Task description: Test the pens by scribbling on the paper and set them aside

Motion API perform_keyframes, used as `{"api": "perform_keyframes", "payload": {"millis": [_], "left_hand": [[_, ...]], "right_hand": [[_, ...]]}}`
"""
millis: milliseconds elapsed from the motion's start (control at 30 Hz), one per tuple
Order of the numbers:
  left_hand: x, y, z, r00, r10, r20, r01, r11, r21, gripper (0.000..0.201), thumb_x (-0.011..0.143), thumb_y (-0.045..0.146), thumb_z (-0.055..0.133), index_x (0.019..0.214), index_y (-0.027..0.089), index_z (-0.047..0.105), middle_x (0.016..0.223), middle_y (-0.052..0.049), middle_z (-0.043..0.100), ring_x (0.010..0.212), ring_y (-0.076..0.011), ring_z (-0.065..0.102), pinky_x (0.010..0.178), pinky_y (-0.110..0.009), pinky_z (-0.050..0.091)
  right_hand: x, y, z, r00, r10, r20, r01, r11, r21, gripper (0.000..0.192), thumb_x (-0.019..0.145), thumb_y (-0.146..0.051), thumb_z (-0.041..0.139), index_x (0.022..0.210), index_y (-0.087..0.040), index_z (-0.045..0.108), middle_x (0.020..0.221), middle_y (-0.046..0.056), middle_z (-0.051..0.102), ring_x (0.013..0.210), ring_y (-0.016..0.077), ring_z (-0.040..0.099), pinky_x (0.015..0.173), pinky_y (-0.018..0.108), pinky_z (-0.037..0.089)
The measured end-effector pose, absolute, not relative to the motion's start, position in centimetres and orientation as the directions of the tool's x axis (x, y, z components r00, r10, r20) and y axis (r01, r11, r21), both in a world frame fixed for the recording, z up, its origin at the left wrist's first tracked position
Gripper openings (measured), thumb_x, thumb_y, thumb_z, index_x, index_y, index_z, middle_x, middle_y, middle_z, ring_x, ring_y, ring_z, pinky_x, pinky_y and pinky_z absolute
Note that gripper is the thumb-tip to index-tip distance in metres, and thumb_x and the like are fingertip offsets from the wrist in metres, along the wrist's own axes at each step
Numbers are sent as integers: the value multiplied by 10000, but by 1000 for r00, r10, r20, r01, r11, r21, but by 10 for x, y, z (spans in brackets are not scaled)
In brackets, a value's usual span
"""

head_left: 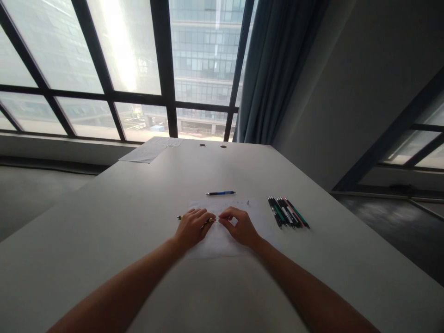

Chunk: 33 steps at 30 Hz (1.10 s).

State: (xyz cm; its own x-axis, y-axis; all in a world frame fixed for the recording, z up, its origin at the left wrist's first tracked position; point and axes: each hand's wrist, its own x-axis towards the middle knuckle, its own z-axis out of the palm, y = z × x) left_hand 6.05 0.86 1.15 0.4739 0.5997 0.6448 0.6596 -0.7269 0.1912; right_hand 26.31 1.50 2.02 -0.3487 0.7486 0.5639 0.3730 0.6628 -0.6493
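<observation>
My left hand (193,227) is closed around a slim yellow-and-black pen (179,217), which lies sideways with its tip toward the right. Facing that tip, my right hand (242,227) has thumb and forefinger pinched together. Whatever sits in that pinch is too small to make out. Both hands are over a white sheet of paper (218,249) on the table. Faint marks and a tiny dark piece (247,202) show near the sheet's upper edge. Just beyond the paper lies a blue-and-black pen (222,193).
Several pens (288,213) with black, green, white and red parts lie side by side to the right. Loose papers (147,150) rest at the far left corner of the white table (138,199). Two round cable holes (202,145) are near its far edge, before the windows and a blue curtain (267,83).
</observation>
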Motion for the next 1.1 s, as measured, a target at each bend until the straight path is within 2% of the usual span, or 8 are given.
{"api": "perform_keyframes", "payload": {"millis": [267, 367, 467, 567, 700, 833, 933, 1100], "left_hand": [[61, 9, 12, 486, 617, 618, 654, -726, 211, 217, 965, 272, 445, 916, 203, 645, 788, -30, 676, 704, -151, 616, 684, -278, 438], [61, 9, 12, 462, 642, 612, 675, -702, 226, 219, 958, 335, 481, 962, 199, 652, 775, -32, 670, 698, -159, 613, 688, -289, 443], [62, 7, 12, 437, 675, 595, 706, -667, 239, 285, 927, 416, 527, 1060, 194, 646, 756, -32, 656, 692, -172, 608, 692, -310, 447], [62, 5, 14, 453, 684, 572, 705, -668, 240, 303, 934, 390, 492, 1104, 184, 635, 779, -42, 657, 713, -182, 608, 705, -329, 448], [62, 5, 17, 485, 686, 543, 691, -681, 243, 282, 950, 274, 399, 1046, 183, 649, 850, -66, 680, 788, -193, 619, 729, -341, 445], [62, 5, 18, 484, 704, 520, 716, -660, 227, 249, 931, 247, 416, 868, 186, 649, 792, -56, 666, 768, -191, 604, 719, -335, 432], [63, 6, 18, 485, 709, 513, 736, -647, 199, 238, 918, 257, 441, 787, 182, 625, 747, -50, 644, 722, -181, 581, 688, -329, 418], [63, 6, 18, 474, 718, 509, 753, -630, 188, 299, 943, 345, 458, 750, 185, 621, 715, -42, 638, 707, -174, 579, 686, -322, 409]], "right_hand": [[260, 12, 23, -369, 720, 587, 394, 694, -603, 27, 833, -193, 603, 826, -194, 629, 832, 43, 636, 698, 149, 581, 666, 296, 501], [269, 20, 22, -343, 694, 633, 481, 709, -517, 36, 814, -166, 596, 816, -195, 618, 907, 58, 625, 823, 180, 588, 772, 337, 492], [290, 36, 17, -220, 704, 675, 718, 585, -376, 33, 786, -167, 611, 771, -191, 627, 958, 79, 631, 942, 237, 560, 872, 412, 435], [313, 50, 10, -162, 741, 652, 871, 418, -259, 37, 776, -176, 629, 751, -181, 656, 1045, 98, 632, 1004, 269, 530, 891, 431, 397], [327, 60, 0, -127, 762, 635, 933, 309, -183, 55, 770, -173, 634, 727, -176, 668, 1009, 105, 641, 977, 271, 522, 854, 416, 386], [330, 63, -3, -84, 783, 616, 951, 247, -184, 50, 762, -183, 638, 727, -173, 673, 970, 112, 646, 938, 270, 525, 839, 415, 379], [328, 59, 4, -95, 755, 649, 915, 322, -241, 84, 767, -160, 600, 803, -178, 673, 960, 99, 648, 932, 258, 533, 855, 409, 386], [300, 33, 23, -335, 606, 721, 653, 701, -286, 160, 793, -141, 534, 899, -208, 634, 943, 64, 647, 940, 233, 552, 860, 402, 416]]}}
